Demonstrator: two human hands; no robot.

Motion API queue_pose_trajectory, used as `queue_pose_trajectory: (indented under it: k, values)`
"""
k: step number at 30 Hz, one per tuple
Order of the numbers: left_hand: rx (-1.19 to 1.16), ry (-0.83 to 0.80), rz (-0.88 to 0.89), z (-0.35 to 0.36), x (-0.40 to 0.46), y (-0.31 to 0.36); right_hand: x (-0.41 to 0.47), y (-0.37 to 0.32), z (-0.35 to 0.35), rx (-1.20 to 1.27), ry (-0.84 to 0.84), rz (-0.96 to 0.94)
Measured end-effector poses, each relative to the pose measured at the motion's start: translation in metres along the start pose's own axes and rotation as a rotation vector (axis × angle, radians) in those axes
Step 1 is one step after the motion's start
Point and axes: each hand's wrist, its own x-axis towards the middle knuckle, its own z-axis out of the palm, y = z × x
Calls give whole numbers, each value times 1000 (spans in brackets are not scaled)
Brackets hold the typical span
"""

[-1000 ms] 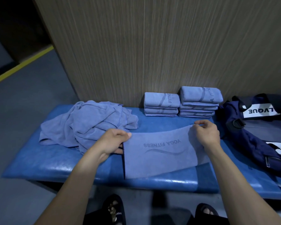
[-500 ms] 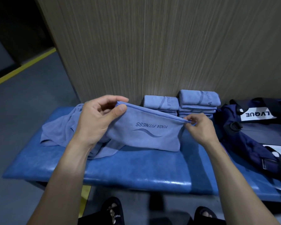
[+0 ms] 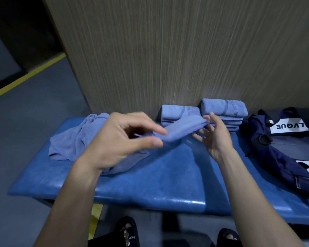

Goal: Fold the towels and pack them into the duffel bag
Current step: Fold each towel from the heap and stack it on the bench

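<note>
A light blue towel (image 3: 183, 129), folded into a narrow band, hangs in the air above the blue bench (image 3: 161, 177). My left hand (image 3: 121, 139) pinches its left end between thumb and fingers. My right hand (image 3: 215, 138) is at its right end with fingers spread and mostly straight, the towel's edge lying against them. A heap of unfolded towels (image 3: 78, 139) lies on the bench at the left, partly behind my left hand. Two stacks of folded towels (image 3: 180, 113) (image 3: 223, 108) stand against the wall. The navy duffel bag (image 3: 282, 145) lies at the right.
A wood-grain wall (image 3: 168, 50) rises right behind the bench. Grey floor with a yellow line (image 3: 25, 81) lies to the left. My sandalled feet (image 3: 127, 234) stand under the bench's front edge.
The towel went from lying flat on the bench to being lifted and folded into a narrow band. My hands came closer together, and my right hand's fingers opened out.
</note>
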Motion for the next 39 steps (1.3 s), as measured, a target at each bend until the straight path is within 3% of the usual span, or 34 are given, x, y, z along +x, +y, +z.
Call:
queue_pose_trajectory:
  k: [5,10,16,20,24,27,30,34,36,39]
  values:
    - [172,-527,-188,67,-9,-32,8,28,-17,-212,93,92]
    - [265,-732,-206,117,-24,-53,7,27,-23,-308,118,39]
    - [264,-699,-119,137,-25,-51,9,22,-23,-276,3,-33]
    - [284,-738,-109,151,-32,-54,10,30,-32,-606,135,-91]
    - [259,-677,-109,150,-29,-57,9,23,-44,-1096,100,-283]
    - [159,-612,-198,149,-25,-57,-12,7,-42,-1157,-84,-368]
    - [82,-549,-272,148,-23,-57,-57,0,-40,-924,-400,-170]
    - [92,-481,-264,150,-22,-58,-104,-7,-61,-847,-691,-5]
    - [90,-425,-264,152,-24,-59,-117,-11,-79,-882,-775,-2]
    - [24,-376,-293,153,-28,-62,-130,-7,-99,-1032,-770,-74]
